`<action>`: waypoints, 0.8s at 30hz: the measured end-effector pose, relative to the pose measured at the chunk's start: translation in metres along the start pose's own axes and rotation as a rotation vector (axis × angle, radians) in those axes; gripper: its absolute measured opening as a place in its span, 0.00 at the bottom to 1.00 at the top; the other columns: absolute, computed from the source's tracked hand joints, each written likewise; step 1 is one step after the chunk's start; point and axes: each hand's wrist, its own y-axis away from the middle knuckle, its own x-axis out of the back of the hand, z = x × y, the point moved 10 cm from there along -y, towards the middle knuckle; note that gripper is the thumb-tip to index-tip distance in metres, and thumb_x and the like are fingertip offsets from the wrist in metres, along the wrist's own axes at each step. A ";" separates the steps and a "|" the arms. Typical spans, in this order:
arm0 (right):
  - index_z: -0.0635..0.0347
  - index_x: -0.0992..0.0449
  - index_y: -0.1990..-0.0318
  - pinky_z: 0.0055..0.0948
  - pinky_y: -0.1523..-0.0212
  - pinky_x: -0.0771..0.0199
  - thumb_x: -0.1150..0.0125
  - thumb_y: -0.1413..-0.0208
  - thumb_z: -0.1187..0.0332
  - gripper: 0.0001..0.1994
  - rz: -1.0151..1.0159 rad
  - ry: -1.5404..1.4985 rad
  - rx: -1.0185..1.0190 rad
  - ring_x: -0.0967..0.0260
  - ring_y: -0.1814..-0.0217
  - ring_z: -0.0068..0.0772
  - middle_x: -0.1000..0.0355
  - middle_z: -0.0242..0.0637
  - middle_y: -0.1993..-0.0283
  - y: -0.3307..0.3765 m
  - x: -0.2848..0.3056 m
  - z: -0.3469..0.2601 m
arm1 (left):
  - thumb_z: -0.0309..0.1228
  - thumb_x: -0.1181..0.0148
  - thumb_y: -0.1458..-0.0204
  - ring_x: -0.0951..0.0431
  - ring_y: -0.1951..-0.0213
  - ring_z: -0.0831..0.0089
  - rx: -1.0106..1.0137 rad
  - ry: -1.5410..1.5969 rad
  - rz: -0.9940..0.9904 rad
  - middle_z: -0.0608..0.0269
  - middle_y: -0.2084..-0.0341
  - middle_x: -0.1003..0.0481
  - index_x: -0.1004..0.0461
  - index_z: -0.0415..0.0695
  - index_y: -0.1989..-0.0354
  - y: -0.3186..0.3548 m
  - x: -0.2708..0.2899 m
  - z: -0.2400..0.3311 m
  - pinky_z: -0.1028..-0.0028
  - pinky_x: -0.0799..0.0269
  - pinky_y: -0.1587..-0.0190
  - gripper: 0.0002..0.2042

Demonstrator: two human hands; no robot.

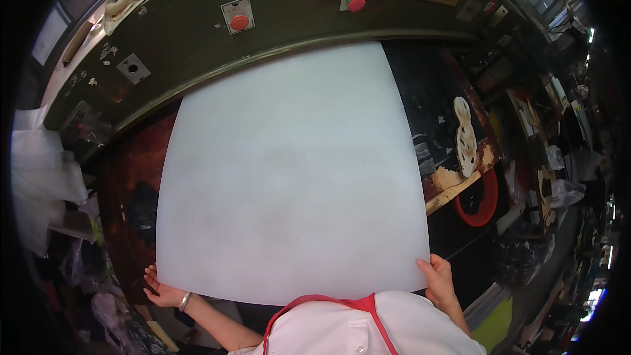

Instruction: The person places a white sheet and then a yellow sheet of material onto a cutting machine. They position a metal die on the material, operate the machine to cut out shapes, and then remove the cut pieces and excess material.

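A large white plastic-looking sheet (289,171) spans the work surface in front of me, its far edge reaching under or against the green machine beam. My right hand (440,279) grips its near right corner, thumb on top and the fingers partly hidden. At the near left corner, my left hand (164,292) is turned palm up with its fingers apart. It is beside the sheet's edge, and nothing shows in its grasp. A bracelet circles the left wrist.
The green machine beam (296,16) carries red push buttons, one at left (240,22) and one at right (356,4). Right of the sheet lies a pale perforated sole-shaped piece (465,138), above a red basin (493,200). Clear plastic bags (43,164) hang at far left.
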 end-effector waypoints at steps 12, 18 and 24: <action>0.69 0.26 0.62 0.22 0.62 0.28 0.40 0.44 0.74 0.06 -0.067 0.075 0.018 0.29 0.66 0.21 0.24 0.37 0.65 -0.012 0.001 0.005 | 0.35 0.50 0.39 0.29 0.46 0.63 0.516 -0.253 -0.306 0.55 0.47 0.28 0.34 0.36 0.44 0.013 0.024 -0.034 0.64 0.36 0.41 0.19; 0.69 0.26 0.61 0.22 0.63 0.28 0.40 0.43 0.73 0.07 -0.160 0.119 0.031 0.30 0.66 0.19 0.24 0.37 0.65 -0.044 0.015 -0.005 | 0.34 0.50 0.39 0.32 0.43 0.62 0.509 -0.316 -0.272 0.55 0.44 0.31 0.36 0.37 0.42 0.093 0.033 -0.045 0.63 0.37 0.39 0.20; 0.71 0.25 0.60 0.22 0.63 0.26 0.36 0.45 0.70 0.11 -0.283 0.284 -0.140 0.28 0.65 0.20 0.23 0.39 0.64 -0.059 0.015 0.005 | 0.36 0.50 0.39 0.35 0.41 0.61 0.548 -0.196 -0.293 0.57 0.41 0.34 0.38 0.38 0.40 0.196 0.038 -0.074 0.59 0.42 0.37 0.21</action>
